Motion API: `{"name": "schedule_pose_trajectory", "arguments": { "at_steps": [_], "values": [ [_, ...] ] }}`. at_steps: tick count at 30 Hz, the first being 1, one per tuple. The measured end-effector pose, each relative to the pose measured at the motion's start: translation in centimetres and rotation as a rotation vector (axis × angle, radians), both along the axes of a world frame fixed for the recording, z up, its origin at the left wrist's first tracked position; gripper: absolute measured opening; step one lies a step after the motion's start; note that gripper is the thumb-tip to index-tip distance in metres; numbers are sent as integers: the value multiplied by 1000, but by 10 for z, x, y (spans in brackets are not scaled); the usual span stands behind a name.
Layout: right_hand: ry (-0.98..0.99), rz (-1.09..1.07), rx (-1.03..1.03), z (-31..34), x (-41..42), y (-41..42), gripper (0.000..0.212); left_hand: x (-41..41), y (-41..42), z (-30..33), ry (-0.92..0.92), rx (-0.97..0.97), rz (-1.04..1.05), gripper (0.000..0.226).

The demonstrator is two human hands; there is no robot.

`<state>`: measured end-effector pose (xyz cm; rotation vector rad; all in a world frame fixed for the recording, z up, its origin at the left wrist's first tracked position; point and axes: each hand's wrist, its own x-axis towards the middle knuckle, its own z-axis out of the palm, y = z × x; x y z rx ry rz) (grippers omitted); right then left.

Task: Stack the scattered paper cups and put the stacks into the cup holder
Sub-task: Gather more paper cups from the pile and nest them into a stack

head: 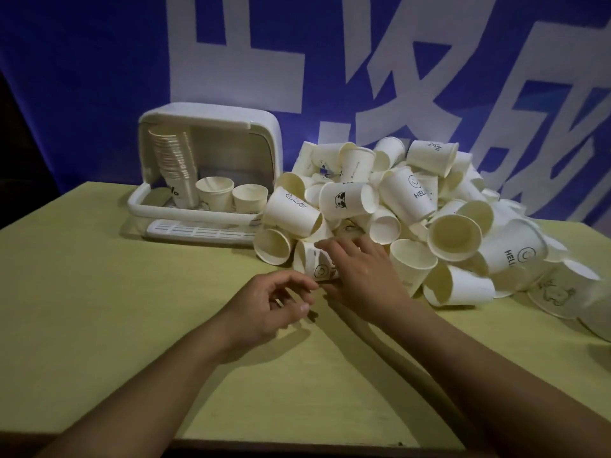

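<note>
A big heap of white paper cups [406, 206] covers the right half of the yellow table. At its near left edge lies one cup on its side [314, 264], printed with a smiley. My right hand [360, 269] rests over that cup with its fingers wrapped on it. My left hand [274, 304] hovers just left of it, fingers curled and apart, holding nothing. The white cup holder [211, 166] stands at the back left with its lid up. Inside it are a tall stack [175, 163] and two short stacks [215, 193] [249, 198].
The yellow table [99, 309] has open surface in front of and left of the hands; its front edge runs along the bottom. A blue and white banner [82, 77] hangs close behind. More cups [558, 292] spill toward the right edge.
</note>
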<state>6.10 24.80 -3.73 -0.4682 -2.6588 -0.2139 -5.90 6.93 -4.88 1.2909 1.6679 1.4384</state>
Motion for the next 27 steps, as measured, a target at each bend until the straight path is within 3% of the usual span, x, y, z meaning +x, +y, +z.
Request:
{"name": "schedule_pose_trajectory", "arguments": {
  "at_steps": [2, 6, 9, 13, 21, 27],
  "values": [
    [-81, -25, 37, 0, -11, 4, 71, -5, -3, 1, -20, 36, 13, 25],
    [-36, -48, 47, -2, -16, 6, 70, -11, -5, 2, -45, 38, 23, 19],
    [103, -50, -88, 4, -6, 0, 76, -13, -7, 3, -38, 15, 15, 21],
    [384, 24, -439, 19, 24, -16, 69, -13, -7, 3, -34, 3, 24, 33],
    [352, 40, -559, 9, 80, -42, 74, 24, 21, 17, 68, -86, -43, 94],
    [379, -49, -587, 4, 135, -32, 68, 75, 65, 26, 132, 77, -74, 69]
  ]
}}
